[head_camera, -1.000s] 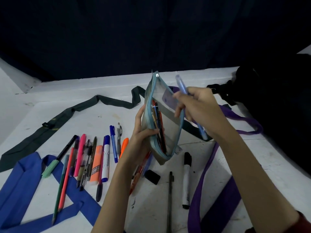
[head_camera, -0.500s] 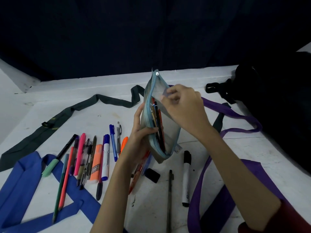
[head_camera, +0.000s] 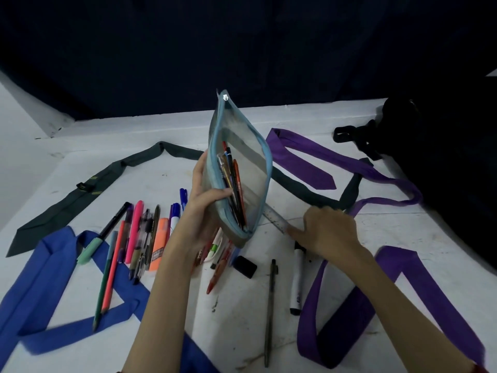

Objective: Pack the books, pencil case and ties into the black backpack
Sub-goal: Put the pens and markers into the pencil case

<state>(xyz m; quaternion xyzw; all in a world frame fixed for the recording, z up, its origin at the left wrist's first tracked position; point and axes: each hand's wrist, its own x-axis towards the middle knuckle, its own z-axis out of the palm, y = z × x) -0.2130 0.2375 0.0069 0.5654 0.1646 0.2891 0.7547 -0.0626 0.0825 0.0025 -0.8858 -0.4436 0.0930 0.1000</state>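
My left hand (head_camera: 207,208) grips the grey mesh pencil case (head_camera: 242,141) by its open blue-zipped edge and holds it upright above the table; several pens stand inside it. My right hand (head_camera: 326,230) is down on the table right of the case, its fingertips touching the near end of a clear ruler (head_camera: 275,218); the thumb is hidden. The black backpack (head_camera: 443,162) sits at the far right. A dark green tie (head_camera: 80,200), a blue tie (head_camera: 40,278) and purple ties (head_camera: 304,154) lie spread over the table. No books are in view.
A row of pens and highlighters (head_camera: 139,238) lies left of my left arm. More pens lie under the case, then a black eraser (head_camera: 244,266), a dark pencil (head_camera: 270,313) and a white marker (head_camera: 297,281). A dark curtain hangs behind the white table (head_camera: 242,319).
My right hand put the blue pen into the pencil case, left the opening and dropped down to the ruler on the table. The left hand still holds the case upright.
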